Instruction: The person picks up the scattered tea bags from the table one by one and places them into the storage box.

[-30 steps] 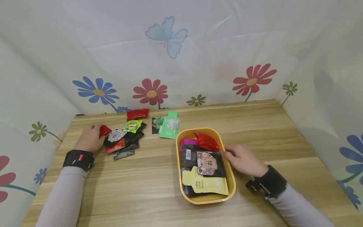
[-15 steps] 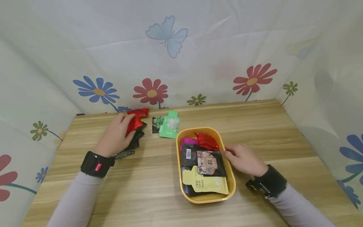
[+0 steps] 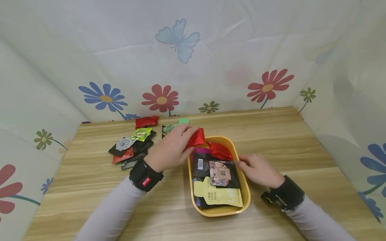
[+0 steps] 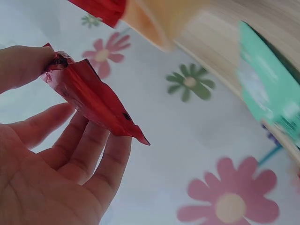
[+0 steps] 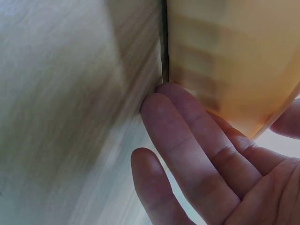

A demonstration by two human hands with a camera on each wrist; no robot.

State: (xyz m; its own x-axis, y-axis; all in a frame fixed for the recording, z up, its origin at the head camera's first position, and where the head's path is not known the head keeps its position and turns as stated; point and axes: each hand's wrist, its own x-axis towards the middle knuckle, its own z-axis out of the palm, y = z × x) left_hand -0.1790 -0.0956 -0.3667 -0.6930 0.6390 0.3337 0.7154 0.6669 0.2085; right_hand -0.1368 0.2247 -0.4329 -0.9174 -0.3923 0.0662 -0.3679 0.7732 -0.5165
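Observation:
My left hand (image 3: 173, 145) pinches a shiny red foil sachet (image 4: 93, 96) between thumb and fingers, just over the far left rim of a yellow plastic bin (image 3: 246, 197). Inside the bin lie another red sachet (image 3: 220, 150), a magenta packet partly hidden, black sachets, one with a patterned label (image 3: 219, 172), and a pale yellow LeTea pouch (image 3: 220, 194). My right hand (image 3: 260, 170) rests against the bin's right side. In the right wrist view its extended fingers (image 5: 178, 145) touch the outer wall near the table, with the thumb at the rim.
On the wooden table (image 3: 286, 134), left of the bin, lies a pile of sachets: a red one (image 3: 146, 122), a lime green one (image 3: 141, 134), and several black ones. A mint green pouch (image 4: 262, 79) is mostly behind my left hand. A flower-printed cloth (image 3: 229, 80) hangs behind.
My left hand has picked the red sachet off the pile's left side and carried it rightward over the pile to the bin's rim. The right hand and the bin stay in place.

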